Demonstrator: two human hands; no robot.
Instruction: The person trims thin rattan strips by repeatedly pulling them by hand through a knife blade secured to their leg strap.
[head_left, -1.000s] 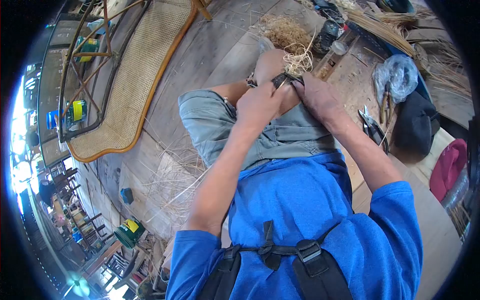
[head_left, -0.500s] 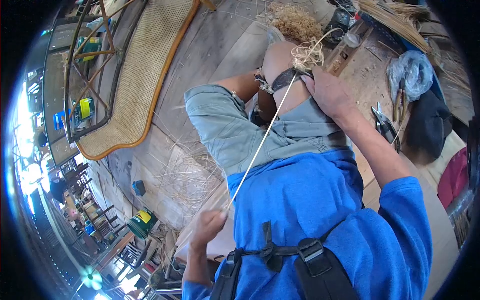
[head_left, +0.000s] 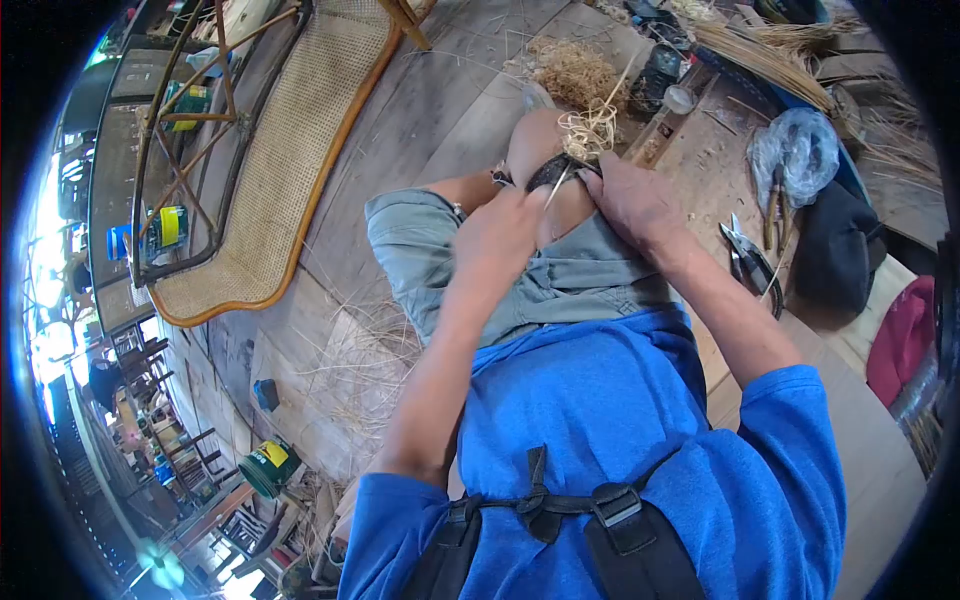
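This looks like a workshop for cane and wooden furniture; at far left stands a long woven tan cane panel [head_left: 268,190] edged in curved orange-brown wood; thin, loose, pale strands [head_left: 365,380] litter the grey wooden plank floor [head_left: 440,110]; at the far side sits a heap of curly tan shavings [head_left: 582,75]; at far right lies a bundle of long straw-coloured strips [head_left: 770,66]; on the right are dark-handled metal cutters [head_left: 742,247] and brown-handled pliers [head_left: 769,215]; dark wooden furniture pieces [head_left: 250,530], small and blurred, crowd the near left.
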